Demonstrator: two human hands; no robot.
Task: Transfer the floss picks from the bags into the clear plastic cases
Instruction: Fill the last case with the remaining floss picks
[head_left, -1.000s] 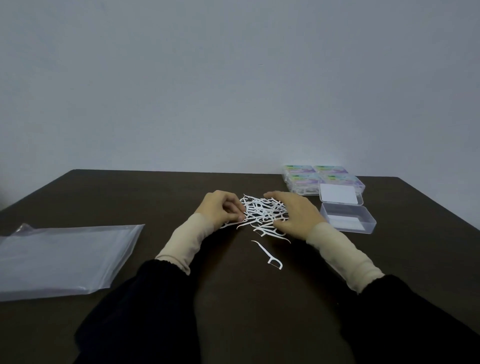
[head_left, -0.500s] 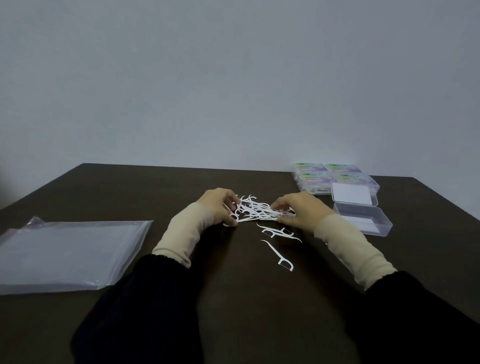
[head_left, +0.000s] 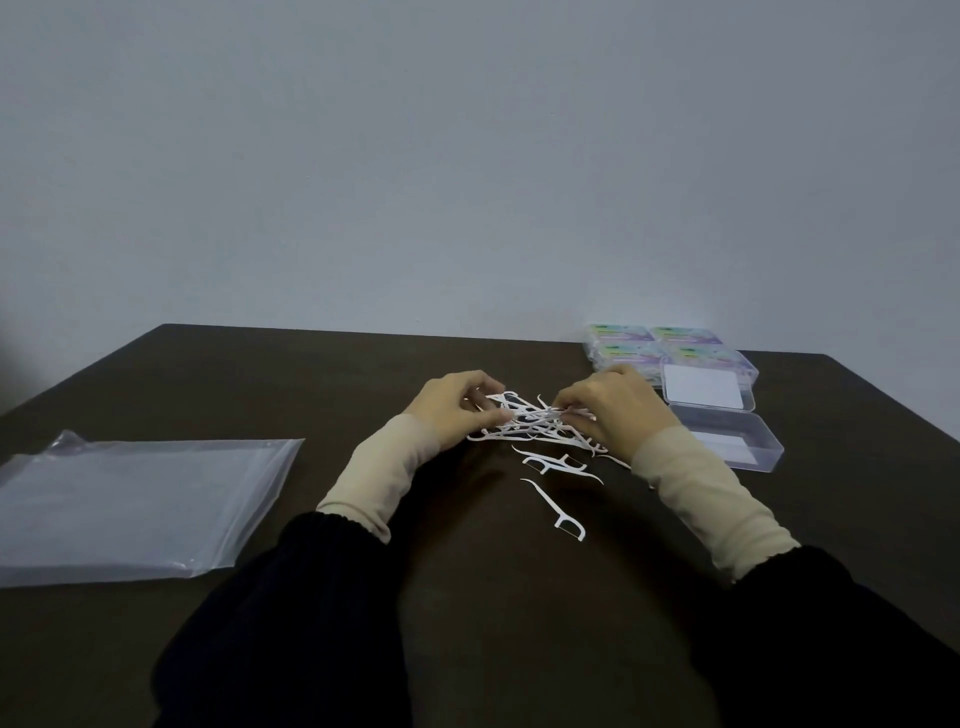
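Observation:
A bunch of white floss picks lies at the middle of the dark table. My left hand grips the bunch from the left with curled fingers, and my right hand pinches it from the right. A few picks lie loose just in front of the bunch, and a single pick lies nearer to me. An open clear plastic case sits to the right of my right hand, its lid folded back.
Several closed cases with colourful labels sit in a block at the back right, behind the open case. A flat clear plastic bag lies at the left near the table's edge. A plain grey wall stands behind the table.
Both hands have drawn the scattered picks together into a tighter bunch between them. A few picks were left lying in front. The view has shifted slightly.

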